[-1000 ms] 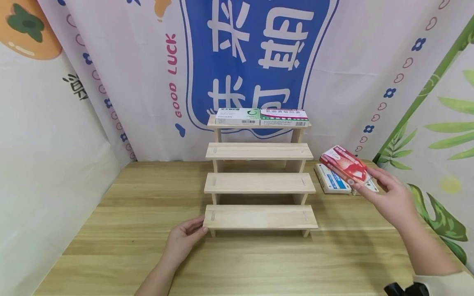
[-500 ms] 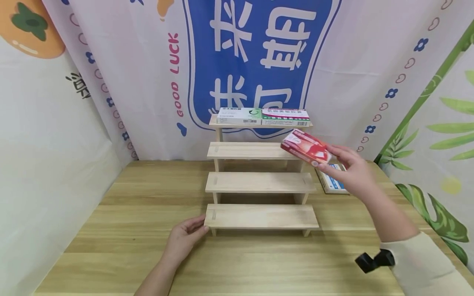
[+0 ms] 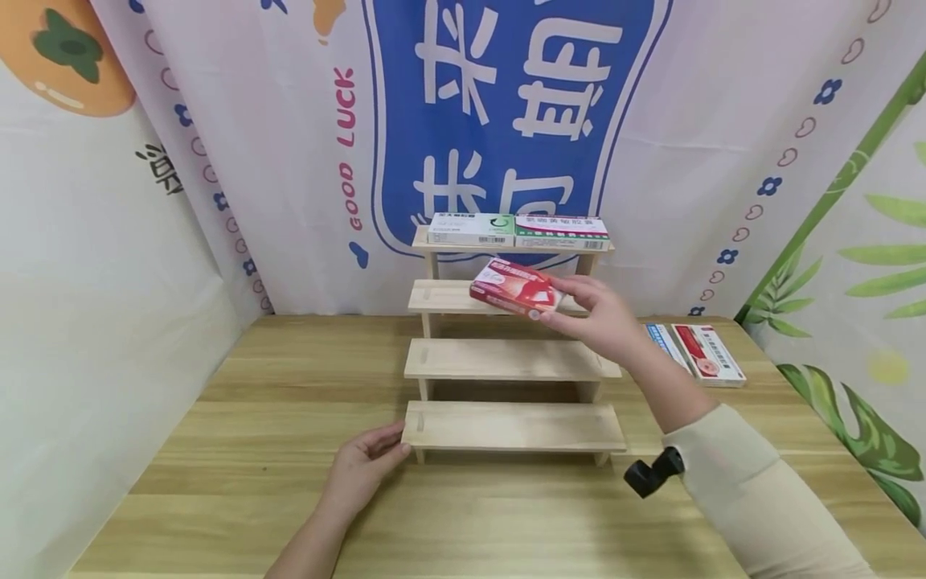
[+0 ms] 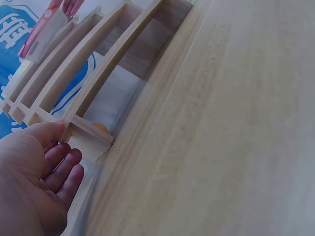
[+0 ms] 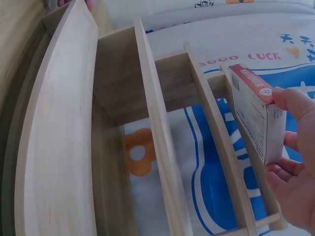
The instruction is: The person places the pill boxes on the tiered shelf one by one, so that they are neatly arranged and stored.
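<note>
My right hand [image 3: 604, 318] pinches a red and white box [image 3: 515, 287] by its right end, over the second shelf from the top of a wooden four-step rack [image 3: 514, 425]. In the right wrist view the box [image 5: 257, 110] sits between thumb and fingers, its printed white side showing. Down at the left end of the lowest shelf, my left hand [image 3: 362, 474] holds the edge; the left wrist view shows the thumb of that hand [image 4: 37, 177] on the shelf's corner, fingers curled beneath. A green-white box [image 3: 470, 230] and a pink-white box [image 3: 563, 232] lie side by side on the top shelf.
Right of the rack, a blue-white box [image 3: 667, 344] and a red-white box [image 3: 709, 354] lie on the wooden table [image 3: 239, 450]. A printed cloth [image 3: 289, 161] hangs close behind the rack. A black device is strapped at the right sleeve.
The right hand has carried the red box leftward from above the boxes on the table to the second shelf from the top. The left hand has stayed at the lowest shelf's end.
</note>
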`<state>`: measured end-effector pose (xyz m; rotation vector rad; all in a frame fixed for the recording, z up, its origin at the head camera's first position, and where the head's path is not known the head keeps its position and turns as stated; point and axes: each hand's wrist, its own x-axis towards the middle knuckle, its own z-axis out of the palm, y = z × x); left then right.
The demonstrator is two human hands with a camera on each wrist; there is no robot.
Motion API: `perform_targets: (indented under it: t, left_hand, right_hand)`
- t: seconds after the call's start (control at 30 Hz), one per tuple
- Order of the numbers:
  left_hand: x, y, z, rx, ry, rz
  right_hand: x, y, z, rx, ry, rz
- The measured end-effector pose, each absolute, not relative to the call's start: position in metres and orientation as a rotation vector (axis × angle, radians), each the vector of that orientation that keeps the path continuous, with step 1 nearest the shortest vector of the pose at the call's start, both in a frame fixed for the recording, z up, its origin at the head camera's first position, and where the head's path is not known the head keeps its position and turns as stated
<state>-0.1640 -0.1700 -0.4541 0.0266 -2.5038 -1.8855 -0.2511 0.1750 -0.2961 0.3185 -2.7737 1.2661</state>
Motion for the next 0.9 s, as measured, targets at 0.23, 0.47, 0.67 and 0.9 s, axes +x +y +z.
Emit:
perform_targets:
  t: [0.23, 0.47, 0.67, 0.9]
  left_hand:
    - [-0.164, -0.17, -0.453, 0.013, -2.498, -1.885]
    - [-0.162, -0.169, -0.452, 0.008, -2.49, -1.888]
    - [-0.161, -0.168, -0.452, 0.006, -2.497, -1.87]
    - [-0.163, -0.169, -0.454, 0.004, -2.481, -1.887]
  right_hand:
    - [-0.267, 0.149, -0.301, 0.389, -2.778, 1.276]
    - [-0.276, 0.132, -0.301, 0.413, -2.8, 1.267]
    - [-0.28, 0.126, -0.302, 0.429, -2.842, 1.248]
    - [-0.283, 0.124, -0.302, 0.438, -2.887, 1.192]
